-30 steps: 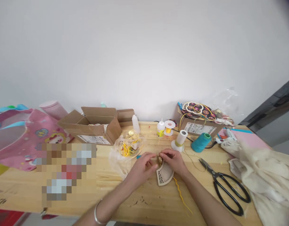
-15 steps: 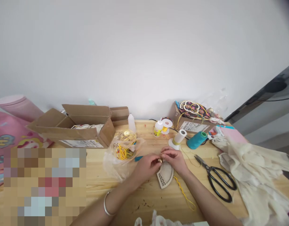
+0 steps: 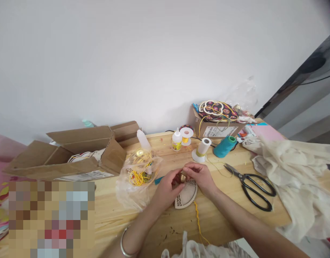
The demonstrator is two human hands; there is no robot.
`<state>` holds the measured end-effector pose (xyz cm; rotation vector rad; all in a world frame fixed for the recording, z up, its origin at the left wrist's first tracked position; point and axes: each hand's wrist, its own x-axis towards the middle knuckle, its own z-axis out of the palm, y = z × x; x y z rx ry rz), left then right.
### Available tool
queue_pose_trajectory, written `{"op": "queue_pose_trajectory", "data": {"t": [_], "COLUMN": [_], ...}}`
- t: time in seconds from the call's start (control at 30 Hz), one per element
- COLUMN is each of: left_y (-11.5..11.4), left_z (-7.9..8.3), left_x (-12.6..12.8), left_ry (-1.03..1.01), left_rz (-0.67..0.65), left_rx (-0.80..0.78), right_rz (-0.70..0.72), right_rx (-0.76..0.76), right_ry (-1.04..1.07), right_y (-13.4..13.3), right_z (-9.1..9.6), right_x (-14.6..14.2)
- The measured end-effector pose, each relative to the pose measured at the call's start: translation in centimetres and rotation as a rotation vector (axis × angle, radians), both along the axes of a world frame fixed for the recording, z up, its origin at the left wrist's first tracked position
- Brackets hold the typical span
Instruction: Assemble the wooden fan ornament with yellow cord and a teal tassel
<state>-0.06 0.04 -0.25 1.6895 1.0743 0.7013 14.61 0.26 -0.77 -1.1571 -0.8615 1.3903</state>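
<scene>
My left hand (image 3: 170,187) is closed, its fingers pinching a small gold-coloured piece (image 3: 183,176) that looks like a bell. My right hand (image 3: 201,179) is closed too, fingertips pressed together at the top of the gold piece; whatever they pinch there is hidden. Just below both hands is a pale fan-shaped frame (image 3: 186,197) with cut-out lattice patterns, partly covered by my left fingers. From its lower right edge a twisted yellow cord (image 3: 197,218) trails down the wooden table.
Black-handled scissors (image 3: 252,186) lie right, beside cream fabric (image 3: 299,179). Behind stand a teal thread cone (image 3: 225,147), a white spool (image 3: 203,147) and a glue bottle (image 3: 177,139). A plastic bag (image 3: 139,195) with yellow cord and an open cardboard box (image 3: 81,168) are left.
The whole view has shifted and tilted slightly. Between my hands the gold piece shows more clearly, and the fan-shaped frame has turned a little under them. Both hands stay close together.
</scene>
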Motion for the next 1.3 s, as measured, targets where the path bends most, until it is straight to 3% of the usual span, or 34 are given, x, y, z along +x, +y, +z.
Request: {"op": "queue_pose_trajectory", "data": {"t": [0.23, 0.53, 0.77, 0.9, 1.13, 1.3], "left_y": [0.2, 0.4, 0.5, 1.3, 1.3, 0.8], "left_z": [0.3, -0.4, 0.8, 1.4, 0.5, 0.3], "left_x": [-0.1, -0.1, 0.5, 0.4, 1.2, 1.1], "left_ry": [0.018, -0.048, -0.117, -0.084, -0.162, -0.153], "left_rz": [0.038, 0.069, 0.051, -0.021, 0.076, 0.06], "left_rx": [-0.027, -0.134, -0.073, -0.043, -0.053, -0.042], "right_rz": [0.021, -0.053, 0.042, 0.083, 0.036, 0.078], "right_rx": [-0.101, 0.042, 0.003, 0.047, -0.023, 0.021], "right_ry": [0.045, 0.027, 0.113, 0.046, 0.035, -0.001], "right_y": [0.6, 0.7, 0.1, 0.2, 0.4, 0.3], "right_z": [0.7, 0.3, 0.9, 0.9, 0.5, 0.2], "right_x": [-0.9, -0.4, -0.5, -0.3, -0.1, -0.2]}}
